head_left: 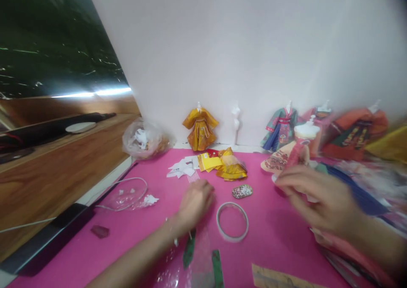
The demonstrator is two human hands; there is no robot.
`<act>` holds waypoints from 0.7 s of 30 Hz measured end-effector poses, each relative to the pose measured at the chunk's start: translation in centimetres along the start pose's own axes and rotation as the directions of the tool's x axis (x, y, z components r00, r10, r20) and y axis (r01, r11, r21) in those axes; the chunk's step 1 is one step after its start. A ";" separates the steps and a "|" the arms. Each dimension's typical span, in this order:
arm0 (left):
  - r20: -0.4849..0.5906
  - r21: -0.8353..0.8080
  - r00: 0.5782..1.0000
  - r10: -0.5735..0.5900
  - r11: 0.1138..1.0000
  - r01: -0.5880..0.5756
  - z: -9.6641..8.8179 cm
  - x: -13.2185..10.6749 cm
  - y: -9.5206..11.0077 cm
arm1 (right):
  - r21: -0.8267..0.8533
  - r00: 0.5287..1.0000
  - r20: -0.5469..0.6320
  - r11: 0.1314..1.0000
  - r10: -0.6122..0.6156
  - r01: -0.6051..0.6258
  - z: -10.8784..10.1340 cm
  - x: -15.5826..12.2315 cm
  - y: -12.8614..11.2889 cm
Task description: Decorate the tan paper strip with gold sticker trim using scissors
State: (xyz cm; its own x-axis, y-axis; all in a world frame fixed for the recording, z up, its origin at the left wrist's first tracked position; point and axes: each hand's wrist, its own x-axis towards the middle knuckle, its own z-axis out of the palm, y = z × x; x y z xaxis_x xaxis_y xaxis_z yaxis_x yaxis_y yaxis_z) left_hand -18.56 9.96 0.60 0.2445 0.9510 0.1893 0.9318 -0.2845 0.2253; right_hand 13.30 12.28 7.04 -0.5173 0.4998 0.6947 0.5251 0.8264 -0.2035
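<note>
My left hand [196, 201] rests on the pink table with its fingers curled under; anything in them is hidden. Beside it lie white paper pieces [182, 168], a roll of clear tape [232, 239] and a small speckled oval piece [242, 191]. My right hand [319, 194], blurred by motion, reaches to the right side of the table. Its thumb and fingertips are at the lower edge of a cream patterned miniature robe [276, 160], below a white doll bust [307, 130]. Whether they grip the robe or only touch it, I cannot tell.
Along the wall stand a doll form in a golden robe [200, 129], a bare white form [235, 122] and several dressed forms, including a green-and-blue robe [282, 129]. Folded yellow cloth [232, 167], a plastic bag [144, 139] and a black box [47, 241] lie around.
</note>
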 end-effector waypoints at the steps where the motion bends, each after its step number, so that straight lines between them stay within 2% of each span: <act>1: -0.034 0.022 0.996 -0.080 0.997 0.081 -0.3 1.1 -1.7 | -0.017 0.987 0.162 1.000 0.019 -0.017 1.3 -0.3 -0.6; 2: -0.060 0.037 0.987 -0.148 0.988 0.151 -0.7 2.2 -3.4 | -0.061 0.945 0.311 0.994 0.102 -0.088 2.7 -0.6 -1.0; 3: -0.077 0.044 0.977 -0.201 0.978 0.204 -0.9 3.2 -4.9 | -0.133 0.873 0.439 0.976 0.215 -0.173 4.0 -1.0 -1.1; 4: -0.084 0.044 0.968 -0.237 0.970 0.241 -1.1 4.1 -6.1 | -0.170 0.834 0.484 0.963 0.265 -0.208 5.2 -1.4 -1.1; 6: -0.082 0.026 0.955 -0.284 0.958 0.287 -1.1 5.7 -7.5 | -0.222 0.787 0.522 0.943 0.329 -0.246 7.1 -2.0 -0.7; 10: -0.056 -0.075 0.932 -0.358 0.932 0.354 0.0 8.5 -7.3 | -0.308 0.700 0.580 0.908 0.417 -0.286 9.1 -2.7 -0.2; 12: -0.038 -0.153 0.906 -0.421 0.899 0.411 0.6 9.9 -6.8 | -0.330 0.669 0.599 0.897 0.440 -0.295 9.3 -2.7 -0.2; 15: 0.005 -0.302 0.846 -0.533 0.806 0.509 1.4 11.9 -6.7 | -0.340 0.644 0.614 0.890 0.455 -0.305 9.3 -2.6 -0.3; 18: 0.070 -0.485 0.785 -0.616 0.666 0.566 1.7 13.3 -7.0 | -0.336 0.631 0.625 0.888 0.459 -0.314 9.1 -2.5 -0.3; 21: 0.151 -0.683 0.765 -0.626 0.494 0.538 1.6 14.0 -7.3 | -0.319 0.629 0.630 0.890 0.456 -0.326 8.9 -2.7 -0.1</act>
State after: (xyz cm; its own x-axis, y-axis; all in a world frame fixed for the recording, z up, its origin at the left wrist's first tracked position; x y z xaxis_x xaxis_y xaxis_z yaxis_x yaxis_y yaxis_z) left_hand -21.53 25.57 0.06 -0.3554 0.9241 -0.1404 0.4084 0.2886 0.8660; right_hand 8.63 13.18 -0.98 -0.5115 0.8545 -0.0908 0.8515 0.4898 -0.1873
